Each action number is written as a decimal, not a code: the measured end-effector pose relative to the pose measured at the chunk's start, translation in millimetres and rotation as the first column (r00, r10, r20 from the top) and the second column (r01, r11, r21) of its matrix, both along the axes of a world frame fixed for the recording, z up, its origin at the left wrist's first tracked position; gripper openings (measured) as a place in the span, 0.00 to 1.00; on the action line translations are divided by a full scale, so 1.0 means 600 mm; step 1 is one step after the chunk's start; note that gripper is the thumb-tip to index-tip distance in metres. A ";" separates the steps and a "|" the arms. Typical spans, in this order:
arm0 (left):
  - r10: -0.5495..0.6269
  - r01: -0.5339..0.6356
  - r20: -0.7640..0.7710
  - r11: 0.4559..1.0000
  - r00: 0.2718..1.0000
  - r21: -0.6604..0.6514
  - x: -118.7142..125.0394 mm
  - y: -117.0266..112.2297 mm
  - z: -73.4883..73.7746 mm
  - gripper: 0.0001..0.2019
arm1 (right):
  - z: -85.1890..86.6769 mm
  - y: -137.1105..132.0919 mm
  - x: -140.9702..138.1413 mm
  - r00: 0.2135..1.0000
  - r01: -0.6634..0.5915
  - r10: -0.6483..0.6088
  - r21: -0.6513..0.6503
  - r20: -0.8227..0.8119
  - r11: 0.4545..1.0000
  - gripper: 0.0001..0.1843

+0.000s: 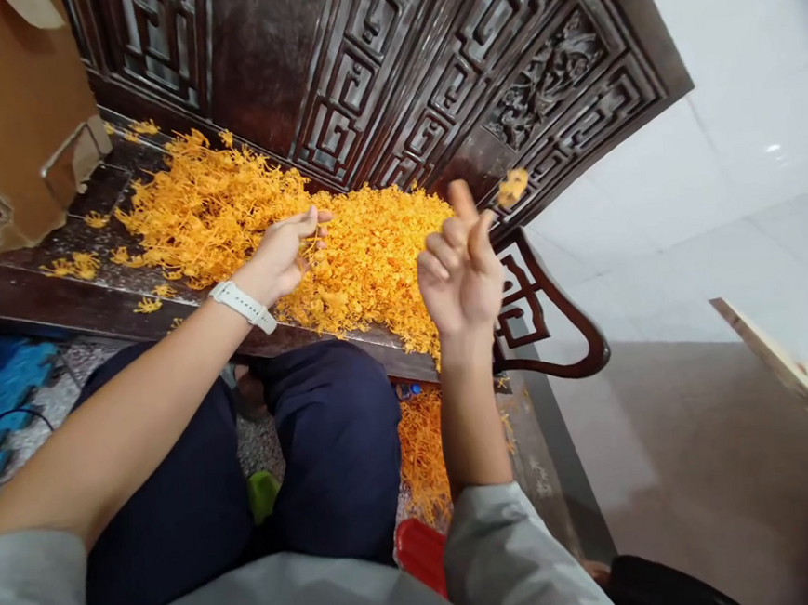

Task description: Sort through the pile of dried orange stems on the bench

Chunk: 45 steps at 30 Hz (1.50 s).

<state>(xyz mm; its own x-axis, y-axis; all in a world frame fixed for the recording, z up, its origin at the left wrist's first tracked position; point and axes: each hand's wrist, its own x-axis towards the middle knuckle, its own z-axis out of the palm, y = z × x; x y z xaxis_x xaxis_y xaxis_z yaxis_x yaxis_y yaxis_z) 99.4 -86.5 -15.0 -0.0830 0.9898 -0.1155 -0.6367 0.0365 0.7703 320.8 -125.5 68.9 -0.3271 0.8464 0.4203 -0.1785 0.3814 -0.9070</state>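
Observation:
My left hand (289,254), with a white watch (242,306) on its wrist, is over the pile of small, spindly orange plastic pieces (214,201). Its thumb and fingers are pinched on one thin-legged orange piece (313,245). My right hand (458,270) is raised at the pile's right end, index finger and thumb apart, the other fingers curled, with nothing visibly held. Just beyond its thumb a blurred orange piece (512,187) appears in the air, apart from the fingers. On the right half, the pile is made of smaller, denser bits (389,238).
The pile lies on a dark wooden bench (116,292) with a carved backrest (386,71) and a curved armrest (593,348). A torn cardboard box (18,118) stands at the left. Below are more orange pieces (422,450), a red object (422,555) and a blue item (8,380).

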 end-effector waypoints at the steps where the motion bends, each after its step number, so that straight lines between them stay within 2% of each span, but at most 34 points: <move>1: -0.028 0.027 0.037 0.999 0.999 0.030 0.003 -0.006 0.004 0.06 | -0.012 0.021 -0.001 0.993 0.107 -0.103 -0.071 0.058 0.992 0.20; 2: -0.053 0.050 0.064 0.998 0.997 0.048 0.008 -0.014 0.008 0.07 | -0.030 0.039 -0.005 0.976 0.186 -0.171 -0.112 0.134 0.976 0.21; 4: -0.096 0.090 0.090 0.994 0.991 0.061 0.021 -0.030 0.017 0.08 | -0.074 0.057 -0.020 0.936 0.221 -0.179 -0.109 0.304 0.969 0.23; 7: -0.142 0.138 0.067 0.989 0.988 0.049 0.034 -0.044 0.024 0.09 | -0.130 0.047 -0.050 0.872 0.084 -0.066 -0.015 0.486 0.996 0.20; 9: -0.109 0.108 0.046 0.994 0.993 0.028 0.033 -0.041 0.023 0.09 | -0.142 0.027 -0.060 0.846 0.038 -0.089 0.106 0.526 0.994 0.14; 11: -0.008 0.008 0.054 1.000 0.999 -0.003 0.022 -0.029 0.019 0.11 | -0.136 0.008 -0.061 0.815 0.030 -0.162 0.240 0.556 0.970 0.13; 13: 0.057 -0.055 0.084 0.998 0.995 -0.031 0.006 -0.017 0.016 0.11 | -0.123 -0.004 -0.055 0.782 0.032 -0.217 0.311 0.584 0.950 0.14; 16: 0.000 0.002 0.120 1.000 0.993 -0.022 -0.006 -0.014 0.018 0.09 | -0.115 0.001 -0.050 0.762 0.058 -0.222 0.277 0.609 0.959 0.13; 20: -0.100 0.098 0.128 0.995 0.987 0.022 0.013 -0.033 0.027 0.08 | -0.127 0.020 -0.059 0.765 -0.030 -0.065 0.136 0.641 0.990 0.16; 22: -0.092 0.091 0.129 0.996 0.987 0.009 0.022 -0.036 0.028 0.07 | -0.120 0.006 -0.065 0.774 -0.072 -0.074 0.203 0.628 0.977 0.14; 24: -0.032 0.039 0.130 0.998 0.991 -0.051 0.020 -0.029 0.024 0.09 | -0.093 -0.032 -0.067 0.780 -0.201 -0.057 0.335 0.623 0.921 0.12; 25: 0.009 0.003 0.129 0.996 0.992 -0.091 0.016 -0.021 0.019 0.10 | -0.074 -0.055 -0.065 0.781 -0.315 0.013 0.376 0.625 0.871 0.12; 27: 0.089 -0.071 0.114 0.986 0.989 -0.151 0.002 -0.005 0.009 0.12 | -0.032 -0.096 -0.053 0.747 -0.555 0.254 0.367 0.614 0.746 0.13; 28: 0.125 -0.109 0.097 0.981 0.987 -0.159 -0.005 0.002 0.004 0.13 | -0.013 -0.108 -0.045 0.721 -0.621 0.348 0.336 0.599 0.708 0.12; 29: 0.157 -0.145 0.070 0.978 0.985 -0.153 -0.010 0.007 0.000 0.13 | 0.002 -0.112 -0.036 0.714 -0.640 0.404 0.299 0.572 0.708 0.11; 30: 0.178 -0.172 0.032 0.976 0.984 -0.135 -0.014 0.010 -0.003 0.13 | 0.011 -0.108 -0.025 0.751 -0.595 0.406 0.265 0.522 0.759 0.08; 31: 0.185 -0.185 -0.007 0.977 0.983 -0.108 -0.016 0.010 -0.004 0.11 | 0.015 -0.096 -0.015 0.820 -0.487 0.351 0.227 0.453 0.844 0.06; 32: 0.182 -0.185 -0.043 0.979 0.982 -0.081 -0.015 0.007 -0.004 0.10 | 0.013 -0.078 -0.005 0.893 -0.338 0.258 0.170 0.368 0.926 0.07; 33: 0.169 -0.173 -0.071 0.983 0.983 -0.061 -0.013 0.002 -0.001 0.08 | 0.007 -0.057 0.005 0.949 -0.175 0.144 0.088 0.281 0.981 0.12; 34: 0.148 -0.153 -0.087 0.987 0.985 -0.048 -0.010 -0.004 0.002 0.07 | -0.002 -0.036 0.013 0.977 -0.026 0.028 -0.013 0.209 1.000 0.18; 35: 0.122 -0.126 -0.094 0.991 0.988 -0.044 -0.007 -0.012 0.007 0.07 | -0.014 -0.017 0.019 0.983 0.096 -0.075 -0.117 0.166 0.988 0.21; 37: 0.074 -0.078 -0.100 0.996 0.992 -0.040 0.002 -0.027 0.017 0.08 | -0.040 0.007 0.022 0.969 0.223 -0.184 -0.259 0.167 0.940 0.23; 38: 0.055 -0.059 -0.108 0.998 0.993 -0.033 0.006 -0.034 0.022 0.08 | -0.052 0.011 0.018 0.958 0.257 -0.208 -0.264 0.199 0.930 0.21; 39: 0.041 -0.044 -0.120 0.999 0.992 -0.025 0.011 -0.040 0.025 0.08 | -0.062 0.011 0.011 0.941 0.283 -0.228 -0.215 0.250 0.935 0.20; 41: 0.022 -0.023 -0.150 1.000 0.988 -0.006 0.022 -0.048 0.029 0.07 | -0.077 0.004 -0.008 0.875 0.282 -0.264 0.018 0.406 0.959 0.19; 43: 0.006 -0.003 -0.170 1.000 0.986 0.021 0.033 -0.051 0.027 0.08 | -0.083 -0.001 -0.024 0.764 0.178 -0.313 0.282 0.565 0.943 0.19; 45: -0.004 0.015 -0.193 0.999 0.981 0.051 0.042 -0.050 0.020 0.09 | -0.084 -0.001 -0.033 0.671 0.025 -0.336 0.433 0.661 0.901 0.14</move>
